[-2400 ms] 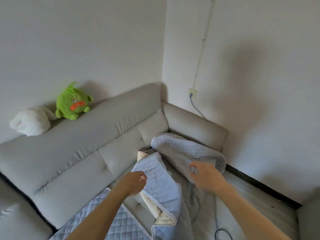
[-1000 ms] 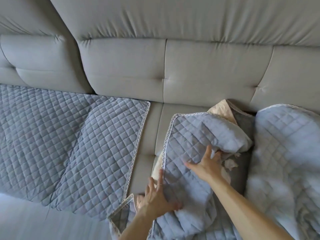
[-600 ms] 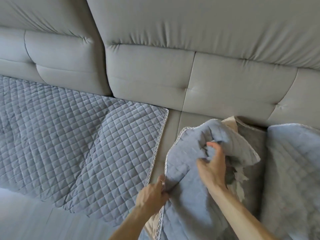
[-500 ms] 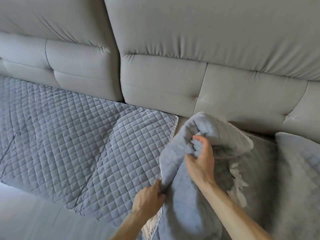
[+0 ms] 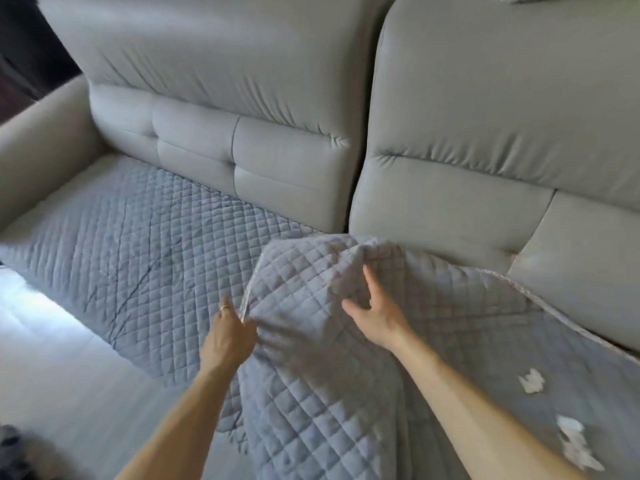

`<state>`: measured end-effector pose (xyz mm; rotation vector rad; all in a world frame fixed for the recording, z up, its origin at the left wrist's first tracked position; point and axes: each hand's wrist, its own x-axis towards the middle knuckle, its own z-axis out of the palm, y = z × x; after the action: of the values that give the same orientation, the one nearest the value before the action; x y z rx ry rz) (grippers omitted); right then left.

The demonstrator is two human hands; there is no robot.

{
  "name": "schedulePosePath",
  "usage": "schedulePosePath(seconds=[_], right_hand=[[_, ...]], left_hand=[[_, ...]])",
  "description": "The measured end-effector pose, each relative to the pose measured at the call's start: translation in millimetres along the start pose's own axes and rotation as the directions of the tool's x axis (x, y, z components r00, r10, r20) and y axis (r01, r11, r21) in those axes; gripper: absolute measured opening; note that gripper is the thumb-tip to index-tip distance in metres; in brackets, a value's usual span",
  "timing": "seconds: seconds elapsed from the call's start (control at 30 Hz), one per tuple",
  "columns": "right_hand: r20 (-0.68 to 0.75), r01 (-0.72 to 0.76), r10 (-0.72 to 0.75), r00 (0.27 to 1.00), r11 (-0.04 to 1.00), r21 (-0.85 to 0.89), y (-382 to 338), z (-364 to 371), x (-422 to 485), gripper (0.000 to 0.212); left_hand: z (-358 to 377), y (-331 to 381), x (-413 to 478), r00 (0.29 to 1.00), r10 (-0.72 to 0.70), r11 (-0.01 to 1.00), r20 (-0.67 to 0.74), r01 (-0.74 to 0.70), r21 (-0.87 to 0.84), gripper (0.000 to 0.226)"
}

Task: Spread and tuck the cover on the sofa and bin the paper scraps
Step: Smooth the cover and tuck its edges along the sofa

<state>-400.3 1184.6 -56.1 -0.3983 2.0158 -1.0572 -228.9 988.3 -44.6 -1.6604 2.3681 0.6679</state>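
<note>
Currently I read this as the spreading step, with tucking and the scraps yet to come. I take the backrest gap (image 5: 362,161) of the sofa (image 5: 485,98) as my mark. The cover (image 5: 346,393) I am working lies on the seat below and to the right of that gap, and its front part hangs toward the floor (image 5: 69,375). It rises in a hump (image 5: 346,251) just under the gap, so it is not flat there. A second, flat cover (image 5: 138,237) already lies on the seat left of the gap.

My hands are apart. The right hand (image 5: 377,318) lies on the quilting just below the hump, fingers (image 5: 369,282) straight and spread, pressing, not gripping. The left hand (image 5: 228,337) sits at the cover's left edge, below and left of the gap. Blur hides the thumb, so I cannot tell whether it pinches the edge or only lies against it.

Two paper scraps (image 5: 531,381) rest on the cover well to the right of the gap, near the seat's front.

My judgement: next I should push the hump back toward the gap and smooth it outward, then feed the rear edge into the crease. Any hard tug risks flicking the scraps onto the floor, so a slow press seems wiser than a snap.
</note>
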Motion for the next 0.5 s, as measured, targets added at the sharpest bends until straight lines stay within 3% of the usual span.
schedulePosePath(seconds=[0.07,0.23,0.5], right_hand=[[0.040,-0.021,0.022,0.999,0.999,-0.032,11,11,-3,0.079],[0.075,-0.108,0.118,0.990,0.986,-0.124,57,25,-33,0.073],[-0.171,-0.261,0.235,0.957,0.954,-0.151,155,-40,-122,0.066]], left_hand=[[6,-15,6,0.996,0.048,0.999,0.081,-0.049,0.010,0.068],[42,-25,-14,0.951,0.216,0.969,0.222,-0.236,0.067,0.067],[126,72,-94,0.743,0.506,0.822,0.437,-0.569,0.016,0.066]])
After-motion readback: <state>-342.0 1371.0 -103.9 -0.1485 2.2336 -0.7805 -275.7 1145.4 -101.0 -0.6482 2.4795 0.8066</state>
